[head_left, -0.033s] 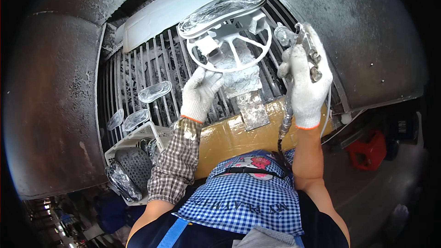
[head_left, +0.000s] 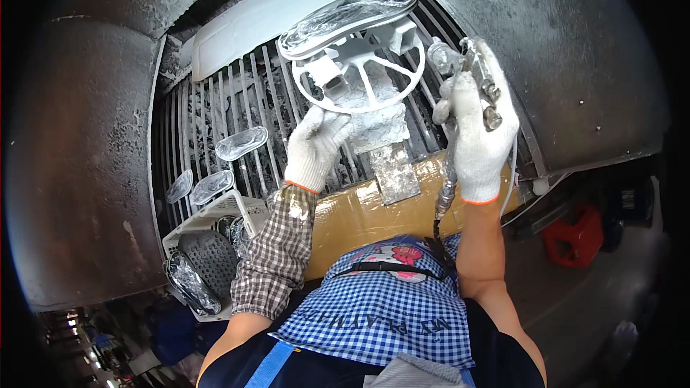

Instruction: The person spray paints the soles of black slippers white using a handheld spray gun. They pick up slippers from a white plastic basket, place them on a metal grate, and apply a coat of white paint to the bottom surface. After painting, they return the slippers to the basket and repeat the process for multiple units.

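Observation:
My left hand (head_left: 316, 144), in a white knit glove, has its fingers closed at the near rim of a white spoked wheel (head_left: 369, 90). The wheel stands on a white-crusted block (head_left: 384, 126). White brackets above it carry an oval piece (head_left: 348, 20) covered in crinkled clear film. To the right of the wheel, my gloved right hand (head_left: 483, 126) grips a spray gun (head_left: 447, 57) coated in white and grey residue. Its nozzle end faces the wheel; the gloved fingers hide part of its body. A wrapped hose (head_left: 445, 190) hangs below the gun.
Metal bars (head_left: 248, 100) form a grate under the work, between dark booth walls (head_left: 86, 158). Smaller film-covered oval pieces (head_left: 241, 144) lie at left, beside a white basket (head_left: 248, 212) of dark pieces. Brown-taped board (head_left: 345, 223) edges the near side. A red stool (head_left: 573, 236) stands at right.

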### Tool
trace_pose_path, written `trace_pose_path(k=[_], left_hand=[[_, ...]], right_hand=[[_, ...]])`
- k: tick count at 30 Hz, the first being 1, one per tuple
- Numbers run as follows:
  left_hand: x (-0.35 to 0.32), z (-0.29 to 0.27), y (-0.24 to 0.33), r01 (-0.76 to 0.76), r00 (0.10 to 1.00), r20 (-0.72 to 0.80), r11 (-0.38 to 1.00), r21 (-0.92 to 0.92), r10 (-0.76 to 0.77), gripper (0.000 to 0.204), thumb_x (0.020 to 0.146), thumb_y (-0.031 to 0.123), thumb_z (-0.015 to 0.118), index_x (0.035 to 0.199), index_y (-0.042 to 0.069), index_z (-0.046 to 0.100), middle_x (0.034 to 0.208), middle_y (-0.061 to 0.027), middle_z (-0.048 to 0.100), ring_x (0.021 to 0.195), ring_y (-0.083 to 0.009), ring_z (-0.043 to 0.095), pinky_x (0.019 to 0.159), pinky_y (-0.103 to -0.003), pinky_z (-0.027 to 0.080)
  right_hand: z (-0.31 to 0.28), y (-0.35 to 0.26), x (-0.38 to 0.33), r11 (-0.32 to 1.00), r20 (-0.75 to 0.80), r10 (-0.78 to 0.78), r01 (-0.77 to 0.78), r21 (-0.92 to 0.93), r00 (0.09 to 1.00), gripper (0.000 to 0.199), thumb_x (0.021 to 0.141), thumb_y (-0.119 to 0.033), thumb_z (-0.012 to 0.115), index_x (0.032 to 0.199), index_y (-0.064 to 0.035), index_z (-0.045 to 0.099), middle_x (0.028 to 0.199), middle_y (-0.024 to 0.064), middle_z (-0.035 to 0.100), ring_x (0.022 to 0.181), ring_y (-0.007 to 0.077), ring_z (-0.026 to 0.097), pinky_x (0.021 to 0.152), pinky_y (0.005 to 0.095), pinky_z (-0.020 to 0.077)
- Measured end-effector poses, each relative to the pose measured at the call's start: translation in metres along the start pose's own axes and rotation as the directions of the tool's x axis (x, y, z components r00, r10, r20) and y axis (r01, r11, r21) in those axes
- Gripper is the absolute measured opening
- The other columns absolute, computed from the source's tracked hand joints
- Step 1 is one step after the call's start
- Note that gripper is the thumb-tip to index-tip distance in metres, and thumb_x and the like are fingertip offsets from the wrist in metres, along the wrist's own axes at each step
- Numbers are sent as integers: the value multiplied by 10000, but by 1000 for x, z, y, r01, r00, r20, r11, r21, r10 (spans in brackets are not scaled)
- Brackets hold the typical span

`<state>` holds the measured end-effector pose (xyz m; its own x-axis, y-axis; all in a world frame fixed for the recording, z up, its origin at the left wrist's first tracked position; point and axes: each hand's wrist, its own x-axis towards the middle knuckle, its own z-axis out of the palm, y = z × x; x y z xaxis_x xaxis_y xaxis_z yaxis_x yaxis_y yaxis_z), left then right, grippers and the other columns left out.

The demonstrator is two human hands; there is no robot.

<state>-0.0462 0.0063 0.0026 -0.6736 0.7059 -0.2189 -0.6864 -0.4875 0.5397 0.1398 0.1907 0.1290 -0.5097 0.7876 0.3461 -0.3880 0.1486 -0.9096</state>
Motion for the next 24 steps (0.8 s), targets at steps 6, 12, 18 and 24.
trace_pose_path(k=[6,12,18,24], left_hand=[[1,3,-25,33,998,-48,997,-64,-36,439,998,111,588,1403,-54,543,1318,-247,662,1155,-415,681,1045,-575,570],[-2,18,-31,23,999,-38,995,-100,-27,489,1012,96,570,1448,-108,484,1443,-306,582,1321,-450,598,1155,-596,500],[1,8,-24,51,999,-9,981,-187,-54,435,1015,68,578,1409,-93,490,1402,-296,567,1279,-446,610,1118,-612,539],[0,6,-20,18,1000,5,977,-212,-18,456,1029,86,569,1429,-111,474,1439,-315,555,1316,-467,589,1159,-637,492]], right_hand=[[22,-13,-5,999,221,12,-2,-48,975,521,1086,-105,609,1550,79,461,1059,76,683,848,77,622,716,226,537],[23,-4,-7,1000,232,-21,26,-17,972,499,1055,-56,625,1522,75,510,1244,133,694,1050,144,671,904,286,556],[20,-24,-8,986,136,101,-117,115,986,505,1075,-58,611,1547,57,476,1016,74,688,779,64,616,669,223,535],[8,-32,-3,986,83,114,-123,110,990,511,1094,-97,597,1566,36,456,984,71,677,768,71,601,658,231,536]])
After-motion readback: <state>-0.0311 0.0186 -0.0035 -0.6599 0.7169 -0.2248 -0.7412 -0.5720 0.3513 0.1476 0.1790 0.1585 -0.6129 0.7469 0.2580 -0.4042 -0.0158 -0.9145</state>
